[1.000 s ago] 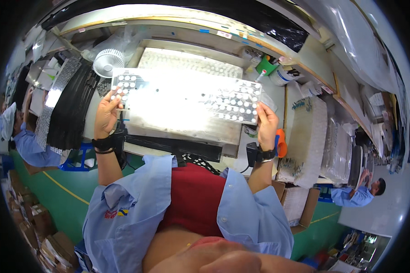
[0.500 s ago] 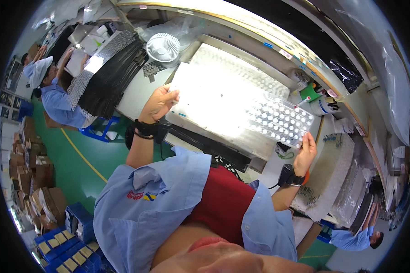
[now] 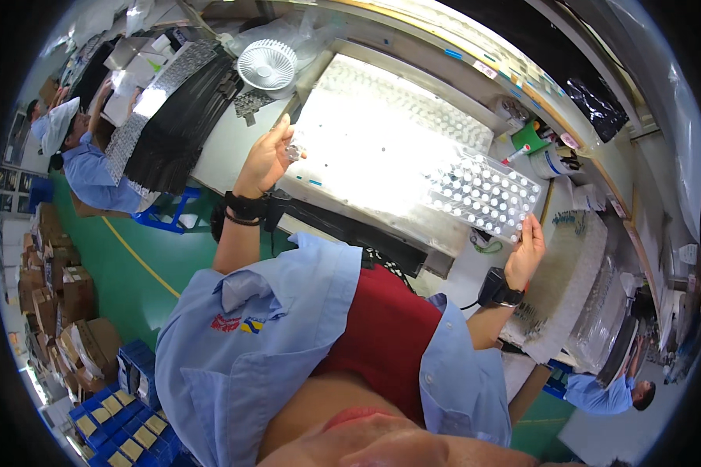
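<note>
I hold a long flat clear plastic tray point(image 3: 483, 194) dotted with small round parts over a brightly lit white light table point(image 3: 382, 117). My left hand point(image 3: 266, 159) grips the tray's left end, where glare washes the tray out. Its right edge is pinched in my right hand point(image 3: 526, 251). Both wrists wear dark straps. The tray tilts across the light table, with its right end showing rows of white dots.
A round white finned part point(image 3: 266, 64) and black trays point(image 3: 181, 117) lie on the bench to the left. A person in blue point(image 3: 86, 167) works there. Green and white containers point(image 3: 539, 148) stand at the right. Another person point(image 3: 611, 393) sits at lower right. Cardboard boxes point(image 3: 62, 296) line the green floor.
The view has swung and tilted, so the bench now runs diagonally. Both hands still hold the tray, which sits further to the right in the picture.
</note>
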`<state>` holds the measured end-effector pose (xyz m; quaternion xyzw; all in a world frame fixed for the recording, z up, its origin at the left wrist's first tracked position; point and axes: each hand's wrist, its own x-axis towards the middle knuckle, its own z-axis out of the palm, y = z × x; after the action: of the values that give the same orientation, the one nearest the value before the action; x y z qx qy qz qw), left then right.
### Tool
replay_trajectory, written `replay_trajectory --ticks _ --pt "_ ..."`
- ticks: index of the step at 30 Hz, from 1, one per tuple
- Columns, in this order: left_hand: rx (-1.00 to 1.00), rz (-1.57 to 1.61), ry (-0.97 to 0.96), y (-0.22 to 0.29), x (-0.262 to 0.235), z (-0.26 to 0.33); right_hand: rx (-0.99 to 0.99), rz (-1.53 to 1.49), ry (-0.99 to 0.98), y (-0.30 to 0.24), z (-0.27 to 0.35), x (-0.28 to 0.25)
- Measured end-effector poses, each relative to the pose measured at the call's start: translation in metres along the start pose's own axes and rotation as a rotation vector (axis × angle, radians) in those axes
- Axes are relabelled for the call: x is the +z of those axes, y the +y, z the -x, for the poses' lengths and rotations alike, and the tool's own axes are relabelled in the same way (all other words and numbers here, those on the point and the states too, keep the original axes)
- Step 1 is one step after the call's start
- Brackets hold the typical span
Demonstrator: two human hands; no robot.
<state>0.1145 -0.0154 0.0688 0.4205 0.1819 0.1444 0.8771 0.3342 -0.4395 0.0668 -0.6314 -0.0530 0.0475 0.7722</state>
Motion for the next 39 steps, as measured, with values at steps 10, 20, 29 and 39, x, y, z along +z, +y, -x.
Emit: replay_trajectory --ticks 10,20,29,39 --pt "0.031 -0.157 0.045 -0.003 0.002 0.002 0.014 -0.028 -0.005 0.001 0.004 -0.003" --pt "0.09 -0.293 0.139 -0.006 -0.004 0.001 0.021 -0.001 -0.001 0.001 0.007 0.005" --pt "0.13 -0.432 0.179 -0.008 -0.032 -0.007 0.079 0.058 -0.032 0.007 0.008 0.016" --pt "0.238 -0.487 0.298 -0.009 -0.041 -0.009 0.086 0.132 -0.099 -0.005 0.017 0.03"
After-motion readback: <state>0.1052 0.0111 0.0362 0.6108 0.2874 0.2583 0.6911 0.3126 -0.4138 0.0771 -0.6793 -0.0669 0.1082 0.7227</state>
